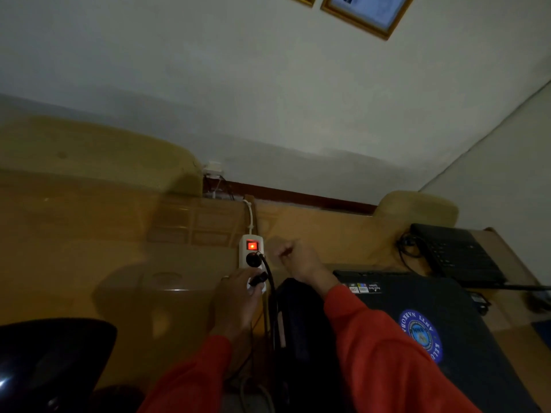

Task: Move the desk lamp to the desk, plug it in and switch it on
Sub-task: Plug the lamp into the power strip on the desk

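Note:
A white power strip (245, 256) lies on the wooden desk (149, 293), its red switch (252, 245) glowing. One black round plug (253, 259) sits in the strip's top socket, its thick cable running down toward me. My left hand (238, 296) rests on the strip's lower end and grips a small black plug (258, 278) at a socket. My right hand (299, 260) hovers just right of the strip, fingers loosely curled, holding nothing that I can see. The dark curved shape (50, 359) at bottom left may be the lamp.
A closed black laptop (441, 329) with a round blue sticker lies at right, another black device (456, 254) with cables behind it. A dark bag (301, 323) sits between my arms. A wall socket (213, 169) is behind the desk. The room is dim.

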